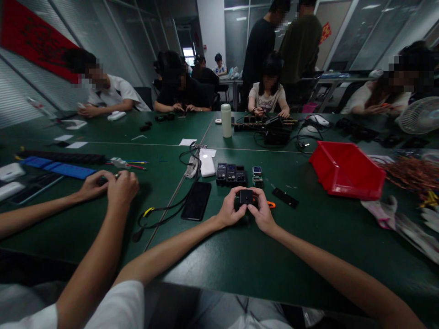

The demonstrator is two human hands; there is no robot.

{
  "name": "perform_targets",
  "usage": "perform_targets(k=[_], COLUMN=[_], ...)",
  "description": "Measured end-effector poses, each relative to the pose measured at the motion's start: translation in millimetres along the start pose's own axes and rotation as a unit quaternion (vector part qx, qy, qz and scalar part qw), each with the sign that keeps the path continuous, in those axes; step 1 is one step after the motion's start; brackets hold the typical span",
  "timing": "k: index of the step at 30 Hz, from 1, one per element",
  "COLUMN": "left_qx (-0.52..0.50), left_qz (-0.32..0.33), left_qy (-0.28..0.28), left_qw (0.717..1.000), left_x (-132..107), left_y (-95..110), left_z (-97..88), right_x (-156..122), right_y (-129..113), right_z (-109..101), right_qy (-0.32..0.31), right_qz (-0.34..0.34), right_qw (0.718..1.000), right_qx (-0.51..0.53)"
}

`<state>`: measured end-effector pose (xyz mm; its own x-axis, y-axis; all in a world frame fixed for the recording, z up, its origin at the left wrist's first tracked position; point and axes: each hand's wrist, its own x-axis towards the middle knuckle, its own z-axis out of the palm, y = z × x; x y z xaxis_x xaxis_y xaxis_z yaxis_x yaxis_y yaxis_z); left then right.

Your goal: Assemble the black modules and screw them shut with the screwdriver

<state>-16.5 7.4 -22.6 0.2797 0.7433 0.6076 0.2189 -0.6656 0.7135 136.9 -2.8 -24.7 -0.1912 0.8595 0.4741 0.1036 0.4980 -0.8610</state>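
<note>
My left hand (230, 211) and my right hand (263, 213) meet over the green table (240, 256), both closed around a small black square module (246, 197) held between the fingertips. An orange-handled tool (271, 204) lies just behind my right hand. Beyond my hands stands a row of three black modules (231, 173), with a small green-topped module (257, 176) beside it. A black phone (196, 200) lies face up to the left of my left hand.
A co-worker's hands (109, 185) work at my left near blue strips (58, 168). A red bin (346, 170) stands at right, copper wires (411, 176) beyond it. A white bottle (226, 120), cables, a white power bank (207, 163) and a fan (420, 114) lie further out. Several people sit around.
</note>
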Motion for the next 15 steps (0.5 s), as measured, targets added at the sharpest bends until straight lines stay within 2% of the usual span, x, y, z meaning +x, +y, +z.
perform_targets(k=[15], left_qx=[-0.021], left_qz=[-0.013], left_qy=[-0.007], left_qw=[1.0], left_x=[1.5], left_y=[2.1], left_z=[-0.9], right_x=[0.1], right_y=[0.6], right_z=[0.6], right_qy=[0.006], right_qz=[0.012], right_qw=[1.0], right_qx=[0.027])
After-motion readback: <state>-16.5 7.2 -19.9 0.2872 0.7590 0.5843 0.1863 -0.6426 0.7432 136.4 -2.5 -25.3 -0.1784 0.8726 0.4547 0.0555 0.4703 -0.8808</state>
